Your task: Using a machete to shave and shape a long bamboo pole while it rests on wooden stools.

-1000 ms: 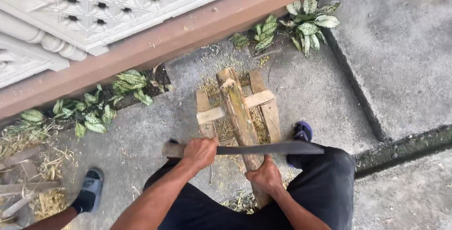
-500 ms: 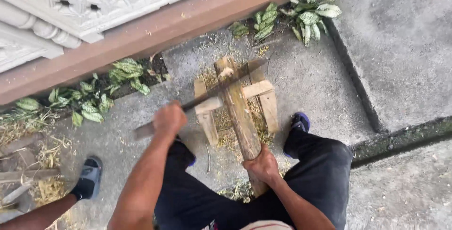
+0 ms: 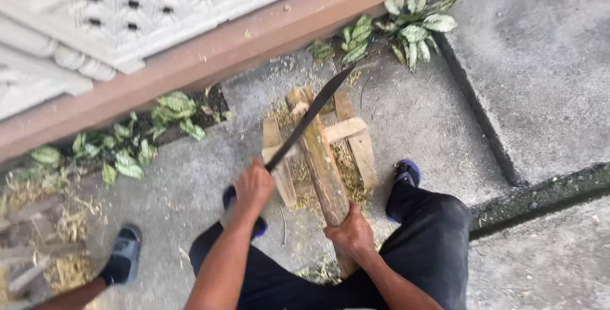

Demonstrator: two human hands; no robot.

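Note:
My left hand [image 3: 253, 186] grips the handle of a long dark machete [image 3: 311, 116]. Its blade slants up to the right and its edge meets the far end of a thick wooden stick [image 3: 319, 161]. My right hand [image 3: 349, 234] clasps the near end of that stick and holds it slanted on a small frame of wooden slats [image 3: 357, 140] on the concrete. Chips and shavings lie around the frame. I squat over it in dark trousers, with a blue shoe [image 3: 406, 171] on the right.
A reddish ledge [image 3: 222, 56] under a white patterned wall runs across the top. Leafy plants grow at its foot [image 3: 413, 24] [image 3: 133, 148]. Another person's sandalled foot [image 3: 124, 256] stands at lower left beside straw-like scraps. A kerb [image 3: 540, 195] borders the right.
The machete went from lying level across my knees, up to the left, then down with its blade on the stick's far end. My right hand stayed on the stick.

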